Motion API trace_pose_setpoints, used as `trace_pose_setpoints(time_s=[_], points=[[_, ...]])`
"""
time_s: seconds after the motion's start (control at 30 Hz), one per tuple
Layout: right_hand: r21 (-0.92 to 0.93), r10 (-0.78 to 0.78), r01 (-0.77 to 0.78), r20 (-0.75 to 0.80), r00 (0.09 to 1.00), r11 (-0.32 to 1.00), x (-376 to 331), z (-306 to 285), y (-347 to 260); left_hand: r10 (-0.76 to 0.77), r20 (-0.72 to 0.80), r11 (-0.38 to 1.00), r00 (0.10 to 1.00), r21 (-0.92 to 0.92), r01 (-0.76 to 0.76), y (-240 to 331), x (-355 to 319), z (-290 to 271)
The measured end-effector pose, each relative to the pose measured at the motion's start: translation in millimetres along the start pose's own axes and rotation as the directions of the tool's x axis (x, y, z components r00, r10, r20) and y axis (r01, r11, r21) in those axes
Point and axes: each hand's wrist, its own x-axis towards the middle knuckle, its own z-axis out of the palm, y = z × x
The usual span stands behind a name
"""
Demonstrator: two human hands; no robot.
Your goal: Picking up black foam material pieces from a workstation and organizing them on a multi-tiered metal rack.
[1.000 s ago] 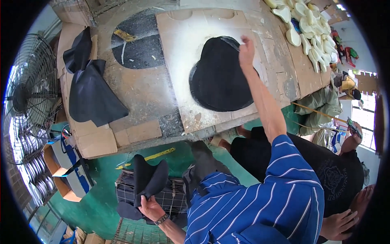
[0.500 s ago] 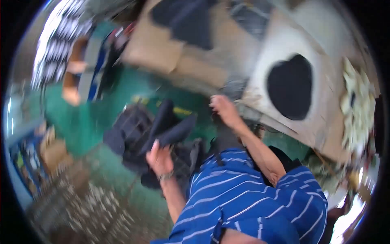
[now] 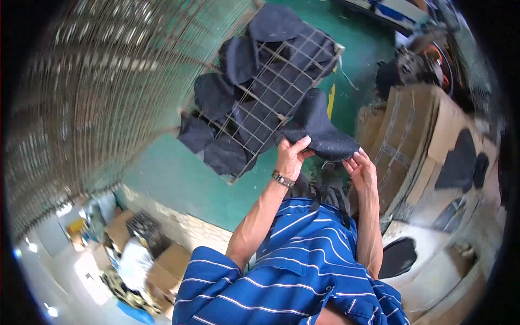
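Dark felt piece (image 3: pixel 319 132) between two hands (image 3: pixel 290 157) (image 3: pixel 362 170).

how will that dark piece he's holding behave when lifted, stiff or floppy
Probably floppy: the dark fabric piece bends and droops over both hands. Likely light, since the left hand and right hand hold it by fingertips only. Its fuzzy-looking surface suggests it won't slip easily.

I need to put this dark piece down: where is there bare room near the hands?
Bare green floor lies left of the wire basket. The basket is crowded with dark pieces; cardboard fills the right.
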Motion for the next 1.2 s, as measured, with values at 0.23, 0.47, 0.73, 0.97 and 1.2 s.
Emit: trace_pose_setpoints(time_s=[0.23, 0.47, 0.73, 0.97, 1.2], points=[[-0.299, 0.068, -0.065, 0.002, 0.998, 0.952, 53.7, 111.1, 87.0, 0.003, -0.224, 0.875, 0.975, -0.470, -0.111, 33.4, 6.5, -150.7], [-0.576, 0.117, -0.073, 0.040, 0.992, 0.814, 140.6, 238.4, 198.6, 0.063, -0.429, 0.759, 0.901, -0.565, -0.322, 69.1, 49.4, -291.9], [-0.669, 0.151, 0.056, 0.247, 0.957, 0.741, 202.7, 294.8, 298.6, 0.304, -0.471, 0.656, 0.828, -0.527, -0.541, 76.1, 72.3, -399.6], [-0.776, 0.160, -0.059, 0.054, 0.986, 0.628, 326.5, 195.8, 379.4, 0.003, -0.618, 0.639, 0.787, -0.604, -0.476, -49.3, 162.5, -504.8], [-0.838, 0.363, -0.411, -0.280, 0.889, 0.360, 448.8, 106.4, 405.5, -0.190, -0.770, 0.816, 0.609, -0.469, -0.338, -181.1, 218.1, -569.0]])
